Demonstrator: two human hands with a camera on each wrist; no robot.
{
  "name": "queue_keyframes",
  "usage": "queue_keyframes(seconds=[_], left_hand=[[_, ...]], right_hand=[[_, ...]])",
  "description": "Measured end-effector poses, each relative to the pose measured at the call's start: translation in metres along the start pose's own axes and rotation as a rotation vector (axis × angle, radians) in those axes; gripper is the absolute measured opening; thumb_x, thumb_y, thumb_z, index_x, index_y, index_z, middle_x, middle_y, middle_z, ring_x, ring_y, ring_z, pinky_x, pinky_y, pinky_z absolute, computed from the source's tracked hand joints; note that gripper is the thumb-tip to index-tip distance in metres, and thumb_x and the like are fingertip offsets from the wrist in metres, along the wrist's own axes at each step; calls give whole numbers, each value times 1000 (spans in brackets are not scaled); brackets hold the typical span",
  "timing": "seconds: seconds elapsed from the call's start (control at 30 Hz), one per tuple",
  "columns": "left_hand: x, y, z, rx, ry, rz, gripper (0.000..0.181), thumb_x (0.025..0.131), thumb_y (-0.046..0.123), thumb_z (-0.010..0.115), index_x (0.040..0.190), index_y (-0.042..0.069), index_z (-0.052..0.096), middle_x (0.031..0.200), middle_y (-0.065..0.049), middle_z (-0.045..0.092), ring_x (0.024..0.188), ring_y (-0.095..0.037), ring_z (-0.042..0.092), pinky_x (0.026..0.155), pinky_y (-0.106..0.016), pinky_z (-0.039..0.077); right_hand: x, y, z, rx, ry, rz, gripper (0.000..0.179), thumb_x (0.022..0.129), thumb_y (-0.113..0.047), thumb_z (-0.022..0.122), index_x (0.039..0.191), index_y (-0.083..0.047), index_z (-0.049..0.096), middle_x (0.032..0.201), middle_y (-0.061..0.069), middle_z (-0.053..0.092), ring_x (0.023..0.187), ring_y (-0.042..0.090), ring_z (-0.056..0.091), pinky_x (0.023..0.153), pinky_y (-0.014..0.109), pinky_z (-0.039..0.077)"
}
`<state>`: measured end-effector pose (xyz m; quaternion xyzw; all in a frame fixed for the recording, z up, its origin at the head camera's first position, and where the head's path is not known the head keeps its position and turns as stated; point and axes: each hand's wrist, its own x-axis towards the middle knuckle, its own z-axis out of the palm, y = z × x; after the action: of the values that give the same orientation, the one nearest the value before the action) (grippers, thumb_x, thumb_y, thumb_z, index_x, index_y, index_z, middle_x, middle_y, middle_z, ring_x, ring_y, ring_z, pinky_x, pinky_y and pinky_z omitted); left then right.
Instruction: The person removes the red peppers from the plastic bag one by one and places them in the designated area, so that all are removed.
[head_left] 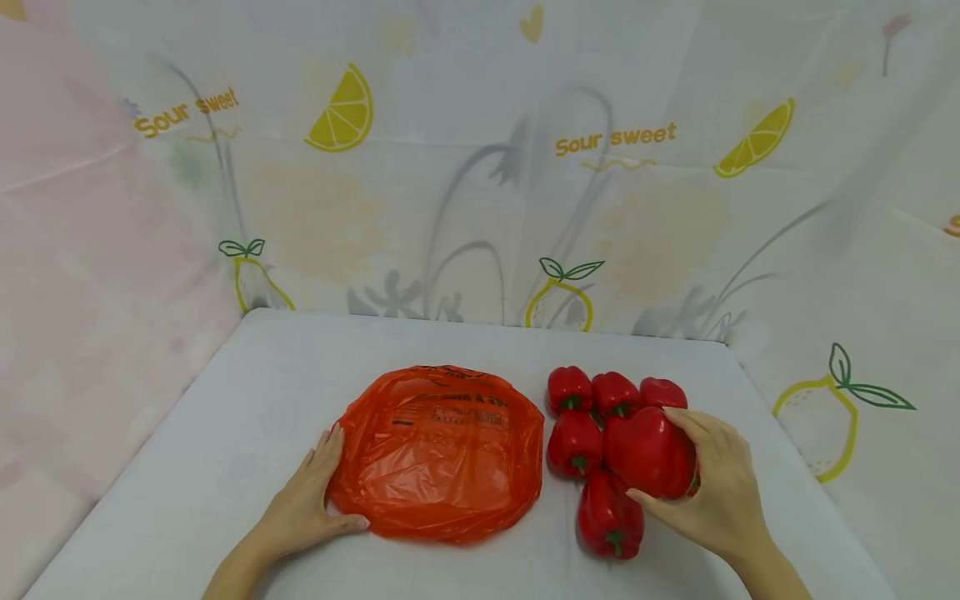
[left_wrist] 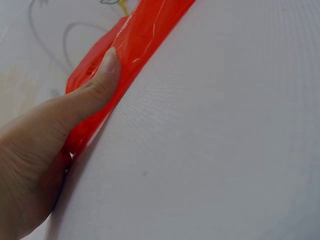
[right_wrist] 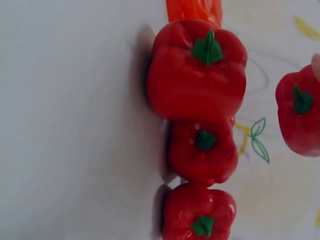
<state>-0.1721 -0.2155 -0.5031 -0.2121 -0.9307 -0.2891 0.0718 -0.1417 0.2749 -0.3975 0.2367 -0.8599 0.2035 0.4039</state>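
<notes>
A red bell pepper (head_left: 647,450) is in my right hand (head_left: 716,479), gripped between the thumb and fingers above the other peppers. In the right wrist view, the held pepper (right_wrist: 299,117) stands off the table at the right edge with a fingertip on it. My left hand (head_left: 303,500) rests at the left side of an orange plastic bag (head_left: 442,475), thumb along its front edge and fingers along its outer side. The left wrist view shows the thumb lying against the bag's wall (left_wrist: 142,45). The bag is spread open, with black print inside its back wall.
Several more red bell peppers stand grouped right of the bag, among them a front one (head_left: 609,512), a left one (head_left: 574,442) and a back one (head_left: 570,389). They are on a white table (head_left: 225,433). A lemon-printed cloth (head_left: 465,208) hangs behind the table.
</notes>
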Motion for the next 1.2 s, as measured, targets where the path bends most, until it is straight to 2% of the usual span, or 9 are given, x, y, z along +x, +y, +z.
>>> queue_keyframes(seconds=[0.2, 0.27, 0.37, 0.53, 0.6, 0.63, 0.77, 1.0, 1.2], left_hand=[[-1, -1, 1, 1, 8, 11, 124, 65, 60, 79, 149, -8, 18, 152, -30, 22, 144, -38, 14, 108, -8, -7], [-1, -1, 2, 3, 10, 14, 124, 65, 60, 79, 149, -9, 19, 152, -30, 22, 144, -38, 14, 108, -9, -7], [-1, -1, 2, 6, 8, 11, 124, 65, 61, 78, 148, -10, 19, 152, -30, 23, 144, -38, 15, 108, -8, -7], [-1, 0, 1, -1, 5, 6, 124, 65, 60, 79, 149, -9, 19, 152, -30, 22, 144, -37, 13, 108, -8, -7], [-1, 0, 0, -3, 8, 8, 124, 65, 60, 79, 149, -9, 19, 152, -30, 22, 145, -36, 13, 108, -8, -7], [-1, 0, 1, -2, 11, 9, 124, 65, 60, 79, 149, -9, 19, 152, -30, 23, 144, -36, 13, 108, -8, -7], [-1, 0, 1, 4, 13, 14, 124, 65, 60, 79, 149, -9, 19, 152, -31, 23, 145, -36, 13, 108, -9, -7], [0, 1, 0, -5, 5, 9, 124, 65, 59, 79, 149, -9, 18, 152, -30, 22, 144, -39, 14, 108, -9, -7], [0, 2, -1, -9, -4, 0, 124, 65, 60, 79, 149, -9, 18, 152, -30, 21, 143, -40, 15, 108, -9, -7]], right_hand=[[-6, 4, -11, -46, -90, 20, 95, 72, -75, 59, 128, 1, 55, 124, 14, 57, 114, 27, 46, 99, 19, 24], [-8, 5, -17, -80, -139, 31, 95, 73, -76, 56, 130, 0, 54, 124, 13, 56, 114, 27, 46, 97, 21, 27], [-10, 9, -25, -137, -221, 57, 96, 72, -79, 52, 129, -2, 54, 124, 11, 55, 114, 27, 45, 90, 32, 37], [-16, 14, -34, -190, -331, 57, 99, 49, -57, 88, 125, -4, 55, 119, 9, 55, 108, 25, 46, 71, 50, 51], [-19, 16, -35, -202, -362, 45, 101, 39, -42, 95, 124, -4, 56, 117, 7, 56, 106, 24, 46, 67, 50, 53], [-20, 16, -36, -205, -376, 40, 101, 38, -41, 96, 123, -5, 56, 116, 6, 56, 105, 23, 47, 66, 49, 52], [-25, 18, -36, -204, -429, 42, 98, 39, -42, 96, 121, -6, 57, 114, 2, 57, 104, 19, 47, 68, 46, 51], [-30, 17, -34, -178, -552, 116, 97, 45, -56, 91, 122, -10, 56, 115, -2, 58, 103, 15, 48, 69, 45, 53], [-31, 15, -32, -142, -615, 162, 95, 48, -59, 89, 124, -12, 55, 116, -2, 58, 104, 17, 49, 71, 46, 54]])
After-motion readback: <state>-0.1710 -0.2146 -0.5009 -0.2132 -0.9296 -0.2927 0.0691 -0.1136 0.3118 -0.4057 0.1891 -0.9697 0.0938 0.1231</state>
